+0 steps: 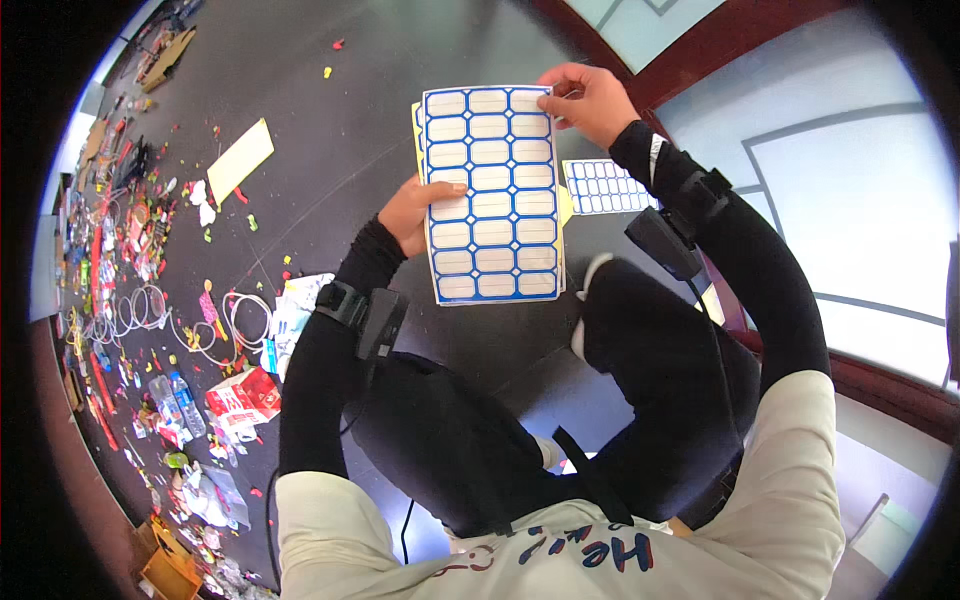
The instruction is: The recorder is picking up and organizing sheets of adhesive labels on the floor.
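A small stack of white label sheets (490,236), printed with rows of blue-bordered blank labels, is held up above my crossed legs. My left hand (408,212) grips its left edge, the thumb lying across the front. At the top right corner my right hand (590,103) pinches the sheets between thumb and fingers. Yellowish backing edges peek out behind the stack on both sides. Beyond its right edge, another sheet of smaller blue-bordered labels (608,186) lies on the dark floor, below my right hand.
On the floor to the left lie a pale yellow sheet (240,160), a coiled white cable (245,320), a red and white box (243,398), a plastic bottle (187,404) and much scattered litter. A wooden box (172,568) stands at lower left. Dark red-framed panels (840,130) rise on the right.
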Available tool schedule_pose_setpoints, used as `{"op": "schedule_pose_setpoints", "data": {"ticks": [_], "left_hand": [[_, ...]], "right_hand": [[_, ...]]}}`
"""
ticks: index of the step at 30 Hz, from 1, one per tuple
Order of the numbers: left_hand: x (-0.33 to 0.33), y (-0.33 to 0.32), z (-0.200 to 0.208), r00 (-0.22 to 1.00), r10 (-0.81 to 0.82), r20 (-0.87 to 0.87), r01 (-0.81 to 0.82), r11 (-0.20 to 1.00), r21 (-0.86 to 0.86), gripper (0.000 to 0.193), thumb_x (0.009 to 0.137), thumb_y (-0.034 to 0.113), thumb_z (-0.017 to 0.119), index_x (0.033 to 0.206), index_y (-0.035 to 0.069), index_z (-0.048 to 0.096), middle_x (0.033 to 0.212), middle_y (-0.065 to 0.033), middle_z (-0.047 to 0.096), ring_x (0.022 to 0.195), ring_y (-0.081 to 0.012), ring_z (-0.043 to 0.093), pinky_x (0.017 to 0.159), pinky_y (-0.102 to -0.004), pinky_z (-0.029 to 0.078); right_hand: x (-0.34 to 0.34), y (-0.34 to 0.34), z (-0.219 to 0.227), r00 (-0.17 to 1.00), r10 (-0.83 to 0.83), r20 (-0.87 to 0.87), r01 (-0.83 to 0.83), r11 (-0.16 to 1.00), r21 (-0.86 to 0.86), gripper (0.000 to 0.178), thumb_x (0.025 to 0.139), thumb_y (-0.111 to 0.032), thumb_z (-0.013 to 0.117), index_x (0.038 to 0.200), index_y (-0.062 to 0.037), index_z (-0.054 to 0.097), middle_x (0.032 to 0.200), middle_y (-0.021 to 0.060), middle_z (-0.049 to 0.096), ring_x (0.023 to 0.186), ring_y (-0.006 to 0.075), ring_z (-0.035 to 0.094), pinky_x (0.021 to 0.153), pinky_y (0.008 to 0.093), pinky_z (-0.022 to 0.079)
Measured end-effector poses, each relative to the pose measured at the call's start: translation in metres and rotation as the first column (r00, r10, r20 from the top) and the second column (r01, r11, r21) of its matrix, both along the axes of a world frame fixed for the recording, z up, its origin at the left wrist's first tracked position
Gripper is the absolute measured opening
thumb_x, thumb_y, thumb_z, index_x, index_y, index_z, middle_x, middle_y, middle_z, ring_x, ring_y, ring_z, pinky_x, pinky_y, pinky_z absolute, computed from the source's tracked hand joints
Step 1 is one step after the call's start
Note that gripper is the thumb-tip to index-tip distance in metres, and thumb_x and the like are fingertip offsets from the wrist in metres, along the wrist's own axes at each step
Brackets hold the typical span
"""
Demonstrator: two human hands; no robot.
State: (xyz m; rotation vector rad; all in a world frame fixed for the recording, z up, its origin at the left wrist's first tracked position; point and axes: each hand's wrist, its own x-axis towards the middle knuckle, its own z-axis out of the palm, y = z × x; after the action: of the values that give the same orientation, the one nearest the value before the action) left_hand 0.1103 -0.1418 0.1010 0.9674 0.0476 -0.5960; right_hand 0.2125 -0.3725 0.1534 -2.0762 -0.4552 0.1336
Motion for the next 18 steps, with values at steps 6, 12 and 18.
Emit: {"op": "schedule_pose_setpoints", "data": {"ticks": [6,12,18], "left_hand": [[0.000,-0.010,-0.022,0.991,0.128,0.037,-0.126,0.990,-0.056,0.046,0.077,0.008,0.052,0.116,-0.006,0.033,0.107,-0.0207,0.051,0.094,-0.0290,0.056,0.078,-0.0385,0.050],[0.006,-0.028,-0.085,0.951,0.287,-0.117,-0.303,0.941,-0.152,0.040,0.080,0.008,0.048,0.115,-0.006,0.034,0.108,-0.0211,0.049,0.097,-0.0297,0.054,0.081,-0.0394,0.048],[0.004,-0.045,-0.133,0.869,0.468,-0.163,-0.493,0.847,-0.196,0.040,0.079,0.002,0.047,0.116,-0.006,0.034,0.110,-0.0202,0.049,0.099,-0.0302,0.053,0.083,-0.0391,0.047]], "right_hand": [[-0.009,0.003,-0.027,0.836,0.182,-0.518,-0.059,0.968,0.245,0.058,0.079,-0.028,0.059,0.121,0.0003,0.034,0.107,0.0148,0.050,0.094,0.0217,0.053,0.073,0.0325,0.048],[-0.020,-0.005,-0.107,0.658,0.440,-0.611,-0.156,0.874,0.461,0.050,0.078,-0.010,0.057,0.122,-0.0048,0.034,0.102,0.0144,0.053,0.090,0.0199,0.056,0.071,0.0332,0.050],[-0.020,-0.009,-0.155,0.615,0.413,-0.672,-0.189,0.904,0.383,0.042,0.085,-0.010,0.047,0.121,0.0005,0.030,0.109,0.0144,0.050,0.097,0.0175,0.052,0.083,0.0293,0.044]]}}
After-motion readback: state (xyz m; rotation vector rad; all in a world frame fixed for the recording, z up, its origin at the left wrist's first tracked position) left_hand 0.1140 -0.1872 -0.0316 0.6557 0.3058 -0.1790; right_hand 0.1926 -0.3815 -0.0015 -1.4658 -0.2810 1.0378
